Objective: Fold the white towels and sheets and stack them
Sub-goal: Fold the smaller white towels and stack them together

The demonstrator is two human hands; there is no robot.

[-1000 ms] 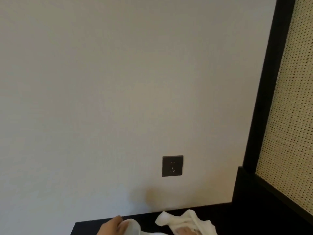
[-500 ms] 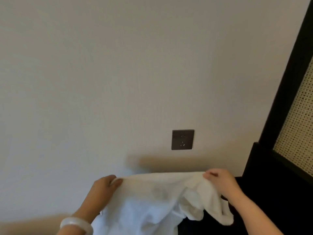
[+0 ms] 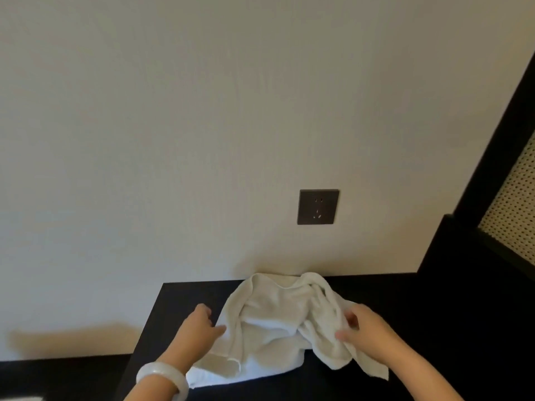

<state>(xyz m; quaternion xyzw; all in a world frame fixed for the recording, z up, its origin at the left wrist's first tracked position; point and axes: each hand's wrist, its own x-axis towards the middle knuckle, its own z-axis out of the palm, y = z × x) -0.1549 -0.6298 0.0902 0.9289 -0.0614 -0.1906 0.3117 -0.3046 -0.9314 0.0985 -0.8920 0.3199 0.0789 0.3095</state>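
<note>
A crumpled white towel (image 3: pixel 272 322) lies on the black tabletop (image 3: pixel 185 296), its far edge against the wall. My left hand (image 3: pixel 198 331), with a pale bangle on the wrist, is at the towel's left edge. Its thumb tip touches the cloth, and its fingers curl loosely over the bare table. My right hand (image 3: pixel 369 334) pinches a bunched fold on the towel's right side between thumb and fingers. A loose corner of the towel hangs below that hand.
A dark wall socket (image 3: pixel 318 206) sits on the plain wall above the towel. A black frame with a woven cane panel (image 3: pixel 512 218) rises at the right. The tabletop's left edge runs diagonally down past my left wrist.
The towel, held up and stretched between both hands half a second ago, now lies on the tabletop. Both hands have dropped with it, and the left hand no longer grips its corner.
</note>
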